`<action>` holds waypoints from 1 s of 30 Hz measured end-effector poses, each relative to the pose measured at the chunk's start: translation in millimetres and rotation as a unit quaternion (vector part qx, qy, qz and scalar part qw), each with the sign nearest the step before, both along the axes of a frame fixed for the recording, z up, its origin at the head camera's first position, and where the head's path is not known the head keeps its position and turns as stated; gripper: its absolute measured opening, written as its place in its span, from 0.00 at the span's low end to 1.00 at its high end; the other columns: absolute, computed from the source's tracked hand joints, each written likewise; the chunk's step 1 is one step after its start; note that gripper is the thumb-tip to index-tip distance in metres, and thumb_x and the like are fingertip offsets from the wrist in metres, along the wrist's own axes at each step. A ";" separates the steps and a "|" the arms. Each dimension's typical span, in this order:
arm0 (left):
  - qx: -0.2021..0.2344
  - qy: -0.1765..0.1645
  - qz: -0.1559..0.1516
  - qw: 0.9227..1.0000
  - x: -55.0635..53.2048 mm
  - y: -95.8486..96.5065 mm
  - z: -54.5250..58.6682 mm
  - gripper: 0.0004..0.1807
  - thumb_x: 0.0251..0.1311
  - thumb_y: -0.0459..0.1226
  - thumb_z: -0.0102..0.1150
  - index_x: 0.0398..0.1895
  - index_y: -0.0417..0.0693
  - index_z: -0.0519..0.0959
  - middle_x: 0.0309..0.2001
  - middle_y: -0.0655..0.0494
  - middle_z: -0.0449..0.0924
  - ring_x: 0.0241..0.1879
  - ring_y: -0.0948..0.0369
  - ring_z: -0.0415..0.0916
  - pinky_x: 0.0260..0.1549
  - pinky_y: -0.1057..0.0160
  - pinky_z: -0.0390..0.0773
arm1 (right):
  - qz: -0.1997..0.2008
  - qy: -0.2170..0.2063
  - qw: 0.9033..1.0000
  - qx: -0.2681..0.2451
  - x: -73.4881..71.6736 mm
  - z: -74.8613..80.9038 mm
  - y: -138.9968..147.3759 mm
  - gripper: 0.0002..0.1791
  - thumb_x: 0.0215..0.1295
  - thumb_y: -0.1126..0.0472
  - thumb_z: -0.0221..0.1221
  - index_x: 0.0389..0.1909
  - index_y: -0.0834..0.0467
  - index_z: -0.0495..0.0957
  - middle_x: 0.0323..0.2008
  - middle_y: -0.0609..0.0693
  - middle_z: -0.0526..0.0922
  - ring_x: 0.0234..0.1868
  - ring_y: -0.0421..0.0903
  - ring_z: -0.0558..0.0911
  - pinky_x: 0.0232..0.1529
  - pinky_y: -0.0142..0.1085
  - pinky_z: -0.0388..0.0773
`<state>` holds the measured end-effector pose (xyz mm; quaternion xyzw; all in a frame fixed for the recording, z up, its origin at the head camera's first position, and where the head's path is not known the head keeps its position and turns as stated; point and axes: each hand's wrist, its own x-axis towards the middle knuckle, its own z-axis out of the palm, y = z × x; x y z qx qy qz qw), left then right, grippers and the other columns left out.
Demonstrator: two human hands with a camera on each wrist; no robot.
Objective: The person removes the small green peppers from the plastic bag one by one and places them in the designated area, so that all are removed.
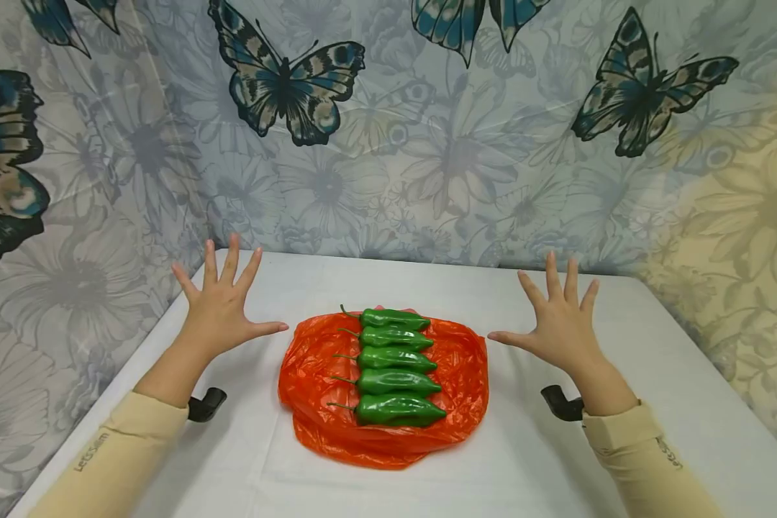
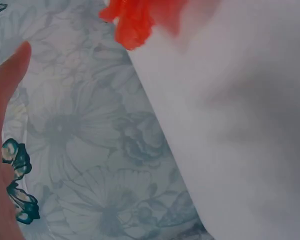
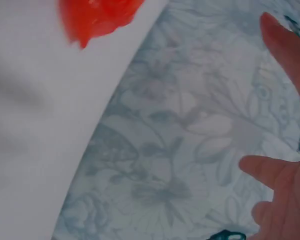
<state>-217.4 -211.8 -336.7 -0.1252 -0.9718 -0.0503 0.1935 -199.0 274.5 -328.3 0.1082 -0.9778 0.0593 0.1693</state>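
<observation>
My left hand and right hand are empty, fingers spread, either side of an orange-red plastic bag between the tabletop's left and right edges. Five green peppers lie on it; gripping their bodies, not the thin stems, seems safest.

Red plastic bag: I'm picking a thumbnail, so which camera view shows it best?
The head view: it frames the red plastic bag whole, with five green peppers on top. The left and right wrist views each show only a piece, cut off at the top edge.
</observation>
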 end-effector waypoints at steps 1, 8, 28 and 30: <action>0.011 -0.011 0.000 1.000 0.8 1.5 0.2 0.67 0.33 0.71 0.61 0.74 0.58 0.39 0.73 0.53 0.16 0.69 0.44 0.12 0.52 0.23 0.20 | 0.001 -0.008 1.000 -0.011 3.2 1.5 -1.4 0.60 0.40 0.28 0.63 0.71 0.57 0.54 0.73 0.60 0.27 0.70 0.62 0.21 0.60 0.71 0.21; 0.090 -0.083 -0.004 0.992 4.8 7.5 -2.8 0.65 0.37 0.70 0.60 0.74 0.57 0.37 0.74 0.49 0.20 0.71 0.42 0.17 0.55 0.24 0.23 | 0.040 -0.140 0.984 -0.098 19.6 5.1 -5.6 0.59 0.44 0.35 0.66 0.72 0.57 0.50 0.72 0.65 0.26 0.68 0.70 0.23 0.58 0.71 0.19; 0.321 -0.278 -0.012 0.905 24.4 17.6 -44.6 0.59 0.46 0.62 0.62 0.74 0.59 0.36 0.75 0.45 0.35 0.71 0.39 0.38 0.61 0.30 0.50 | 0.258 -0.312 0.830 -0.383 23.4 -10.8 -38.1 0.32 0.57 0.61 0.62 0.65 0.53 0.67 0.65 0.54 0.68 0.66 0.49 0.67 0.61 0.51 0.68; 0.333 -0.289 0.000 0.897 25.3 19.2 -48.9 0.58 0.47 0.62 0.61 0.74 0.57 0.38 0.74 0.43 0.40 0.70 0.39 0.43 0.61 0.32 0.54 | 0.262 -0.313 0.817 -0.407 23.6 -13.8 -41.0 0.31 0.58 0.62 0.61 0.64 0.54 0.67 0.65 0.50 0.69 0.65 0.42 0.68 0.58 0.41 0.73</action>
